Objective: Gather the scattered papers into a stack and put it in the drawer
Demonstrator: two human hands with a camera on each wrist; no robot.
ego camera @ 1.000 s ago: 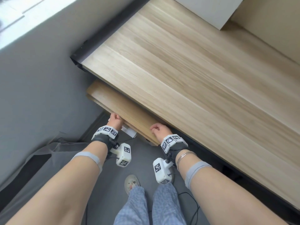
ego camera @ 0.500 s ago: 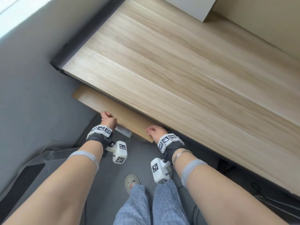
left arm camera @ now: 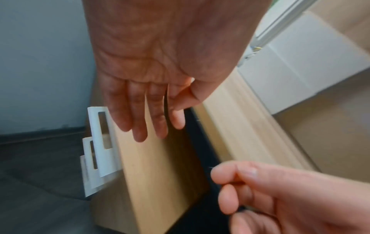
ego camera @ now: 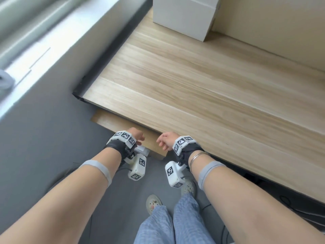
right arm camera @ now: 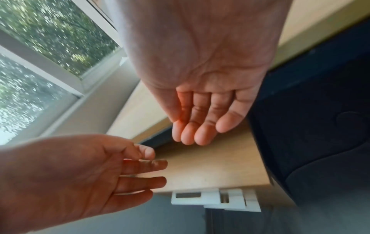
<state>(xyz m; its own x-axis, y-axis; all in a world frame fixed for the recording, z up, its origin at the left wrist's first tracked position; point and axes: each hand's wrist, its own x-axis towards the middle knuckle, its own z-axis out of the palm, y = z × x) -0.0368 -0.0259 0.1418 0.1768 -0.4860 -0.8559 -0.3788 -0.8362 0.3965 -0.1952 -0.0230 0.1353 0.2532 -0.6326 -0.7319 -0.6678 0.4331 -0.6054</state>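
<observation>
The wooden drawer [ego camera: 112,120] sits pushed in under the desk [ego camera: 193,85], and only a narrow strip of its front shows. A white plastic handle [left arm camera: 102,142] hangs on the drawer's front panel [left arm camera: 160,174]. My left hand [ego camera: 139,138] hovers just off that front with straight, empty fingers [left arm camera: 140,123]. My right hand [ego camera: 165,140] is beside it, close to the drawer's right corner, fingers [right arm camera: 200,126] loosely bent and holding nothing. No papers show in any view, and the drawer's inside is hidden.
A white box [ego camera: 184,16] stands at the back of the desk. A window sill [ego camera: 44,55] runs along the left wall. My feet [ego camera: 153,203] stand on grey floor, with dark cables [ego camera: 290,201] lying under the desk at the right.
The drawer has slid further in under the desk. Both hands, which gripped its front edge, have let go and drawn slightly back.
</observation>
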